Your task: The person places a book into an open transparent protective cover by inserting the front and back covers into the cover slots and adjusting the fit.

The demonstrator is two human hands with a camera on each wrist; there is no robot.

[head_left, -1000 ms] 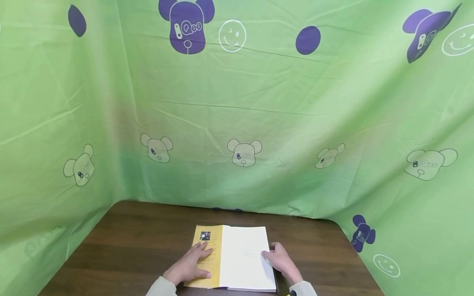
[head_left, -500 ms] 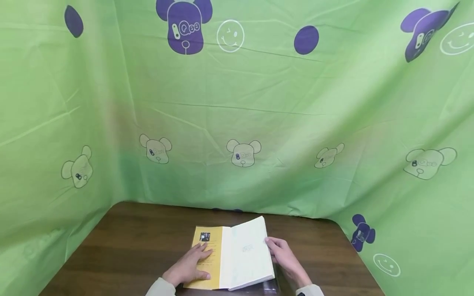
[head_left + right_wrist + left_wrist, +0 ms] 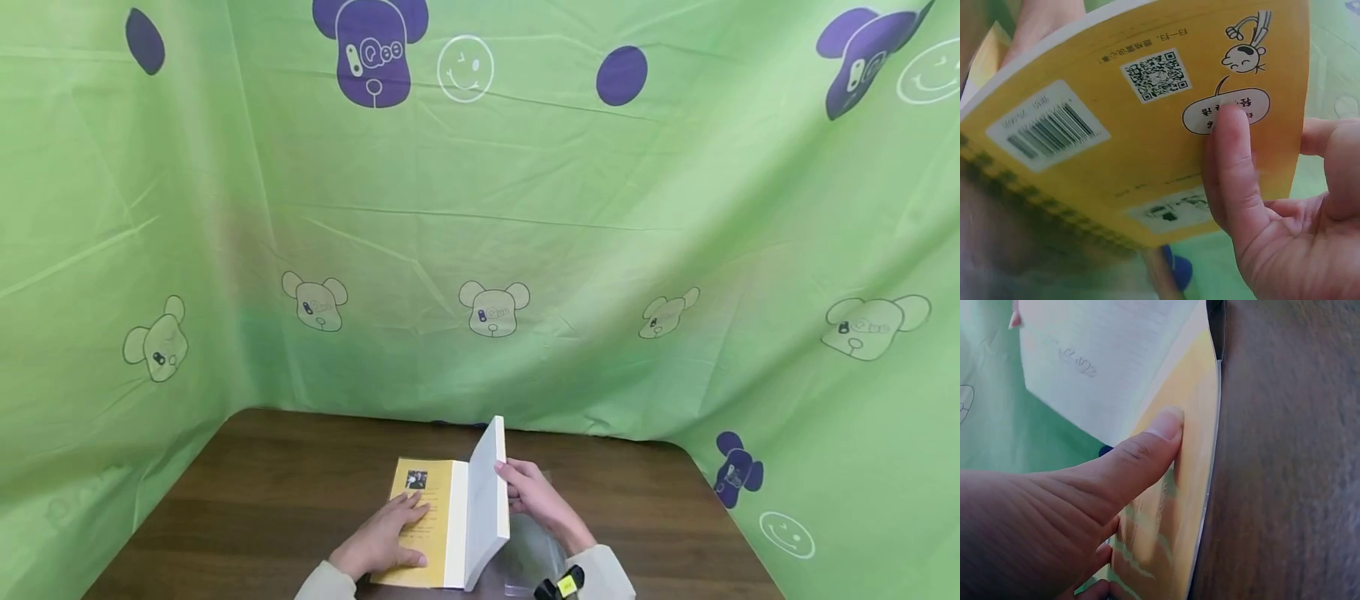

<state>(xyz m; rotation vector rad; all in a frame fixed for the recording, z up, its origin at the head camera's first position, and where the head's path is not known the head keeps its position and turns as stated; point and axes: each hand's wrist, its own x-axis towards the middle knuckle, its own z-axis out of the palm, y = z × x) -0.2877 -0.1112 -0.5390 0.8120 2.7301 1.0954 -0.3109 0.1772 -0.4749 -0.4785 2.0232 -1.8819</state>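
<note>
Left hand: the left hand (image 3: 382, 537) is laid flat on the yellow front flap (image 3: 420, 512), fingers straight and a little spread; in the left wrist view the thumb (image 3: 1147, 447) is seen pressed against the flap's edge, a detail lost from the head view
Book: the book (image 3: 480, 508) lies at the near middle of the wooden table (image 3: 262, 500), its front flap flat on the wood, its block of pages raised almost upright on the spine
Right hand: the right hand (image 3: 536, 500) is set behind the raised block; its thumb is pressed on the back cover and its fingers are curled round the outer edge, as only the right wrist view shows
Back cover: the yellow back cover (image 3: 1147, 125), hidden from the head view, is shown with a barcode label (image 3: 1047, 128), a QR code (image 3: 1155, 75), a cartoon figure and speech bubble; the small print cannot be read
Flap writing: a small photo and text lines are seen, too blurred to read
Clear sheet: a clear sheet (image 3: 532, 554) lies on the table under the right wrist
Surroundings: a green cloth (image 3: 600, 250) printed with bears and smiley faces is hung round the table
</note>
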